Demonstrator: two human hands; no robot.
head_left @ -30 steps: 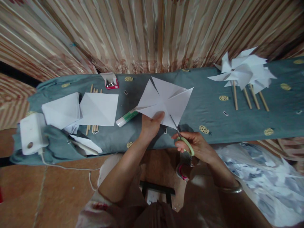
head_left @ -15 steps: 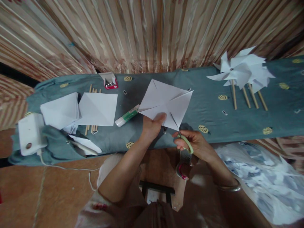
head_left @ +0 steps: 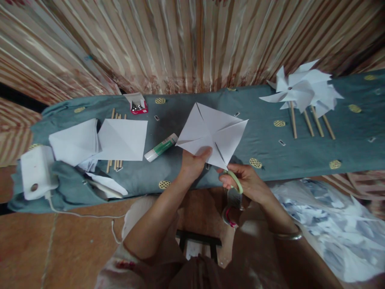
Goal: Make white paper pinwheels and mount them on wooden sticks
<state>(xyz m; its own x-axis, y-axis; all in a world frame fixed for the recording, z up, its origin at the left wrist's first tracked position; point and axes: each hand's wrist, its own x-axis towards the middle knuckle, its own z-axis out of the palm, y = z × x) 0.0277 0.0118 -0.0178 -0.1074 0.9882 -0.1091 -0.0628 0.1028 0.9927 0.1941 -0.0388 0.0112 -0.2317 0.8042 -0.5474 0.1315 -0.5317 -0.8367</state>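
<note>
A square sheet of white paper (head_left: 207, 124), slit inward from its corners, is held above the table. My left hand (head_left: 195, 163) pinches its near edge, thumb on top and fingers underneath. My right hand (head_left: 248, 182) is closed around the pale green handles of a pair of scissors (head_left: 235, 181). The scissors are at the paper's near corner, and their blades are mostly hidden. A green and white glue stick (head_left: 161, 147) lies to the left of the sheet.
White paper squares (head_left: 126, 138) overlap wooden sticks (head_left: 112, 114) at left, near a red box of metal pins (head_left: 138, 105) and a white power adapter (head_left: 37, 170). Paper pinwheels (head_left: 306, 88) lie at right. A plastic bag of paper scraps (head_left: 333, 228) sits below the table.
The paper has turned slightly and shifted a little to the right in my left hand. The slit by the scissors shows more fully. My right hand stays at the near corner.
</note>
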